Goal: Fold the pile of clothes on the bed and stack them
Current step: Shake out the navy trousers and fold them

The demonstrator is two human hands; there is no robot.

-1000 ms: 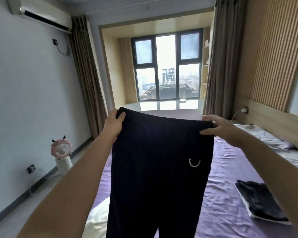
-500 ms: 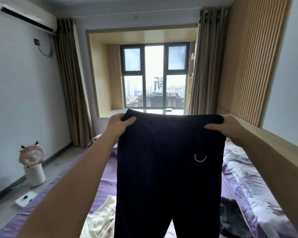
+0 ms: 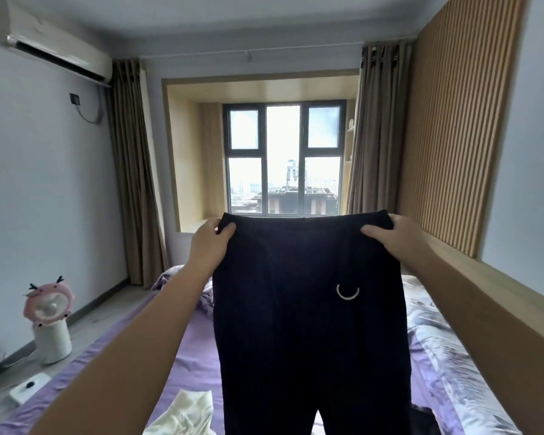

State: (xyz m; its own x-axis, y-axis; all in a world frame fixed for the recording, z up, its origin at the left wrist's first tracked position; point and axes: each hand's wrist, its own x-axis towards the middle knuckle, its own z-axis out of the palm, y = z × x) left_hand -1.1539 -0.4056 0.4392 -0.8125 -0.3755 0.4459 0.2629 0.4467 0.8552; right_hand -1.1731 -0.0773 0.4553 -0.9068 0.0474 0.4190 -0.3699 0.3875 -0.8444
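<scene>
Both arms are stretched out over the bed (image 3: 182, 350), and between them hangs a pair of dark trousers (image 3: 308, 324), held up by the waistband. The left hand (image 3: 209, 243) pinches the band's left corner, thumb in front; the right hand (image 3: 396, 238) grips the right corner the same way. The legs drop straight down below the hands, out of sight at the bottom. A silver ring (image 3: 347, 291) dangles below the right hand. Beneath the left forearm lies a crumpled white garment (image 3: 186, 414) on the purple sheet. Left of that arm, a pink fan (image 3: 48, 312) stands on the floor.
</scene>
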